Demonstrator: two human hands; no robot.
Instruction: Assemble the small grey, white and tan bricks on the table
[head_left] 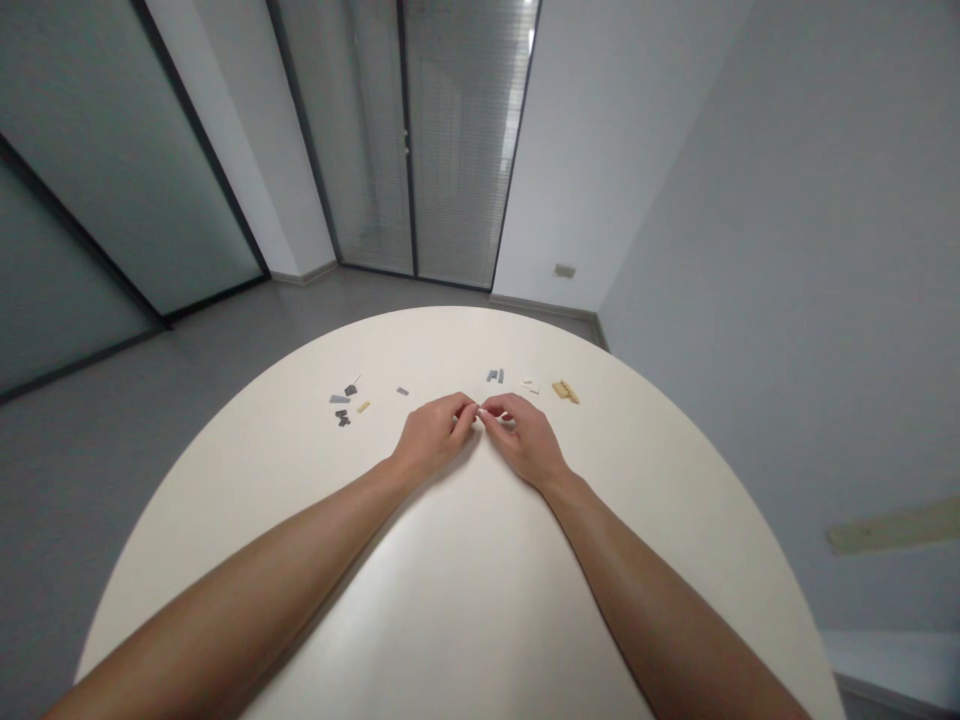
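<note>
My left hand [441, 430] and my right hand [523, 433] meet fingertip to fingertip above the middle of the white table. Both are closed in a pinch around one small white piece [481, 410], mostly covered by the fingers, so its kind cannot be made out. Just beyond my right hand lie grey pieces [495, 376], white pieces [531, 385] and tan pieces [565, 391]. To the left of my left hand is a single small grey piece [403, 391].
The round white table [465, 620] has a curved far edge. At its left lie dark grey pieces [343, 418], a long grey piece [340, 399] and a tan piece [364, 407]. Beyond stand a glass door [457, 150] and a pale wall [750, 250].
</note>
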